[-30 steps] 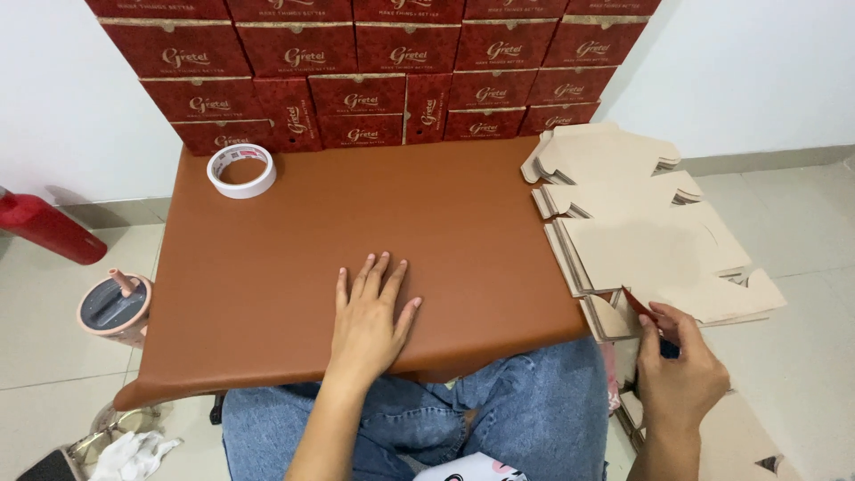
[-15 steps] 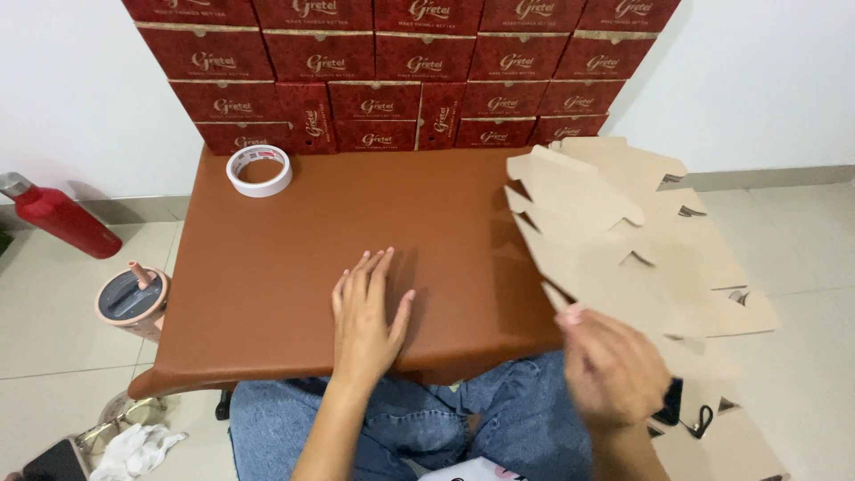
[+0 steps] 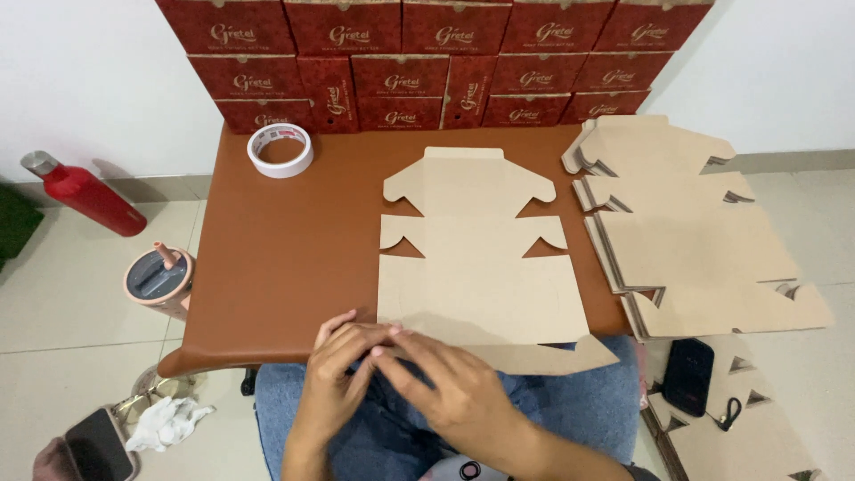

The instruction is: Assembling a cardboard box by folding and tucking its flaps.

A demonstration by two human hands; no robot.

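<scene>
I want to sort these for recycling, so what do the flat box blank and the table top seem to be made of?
Blank: likely plain brown cardboard, matte, with cut flaps and fold lines. Table top: looks like brown leatherette or vinyl, smooth with a soft sheen and a rounded front edge; could be laminate.

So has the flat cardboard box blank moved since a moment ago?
Yes. The flat cardboard blank has come off the stack at the right and now lies flat on the brown table, right of the tape roll.

My left hand (image 3: pixel 343 379) and right hand (image 3: pixel 450 392) are bare, forearms unsleeved; I wear blue denim jeans (image 3: pixel 570 405).
</scene>
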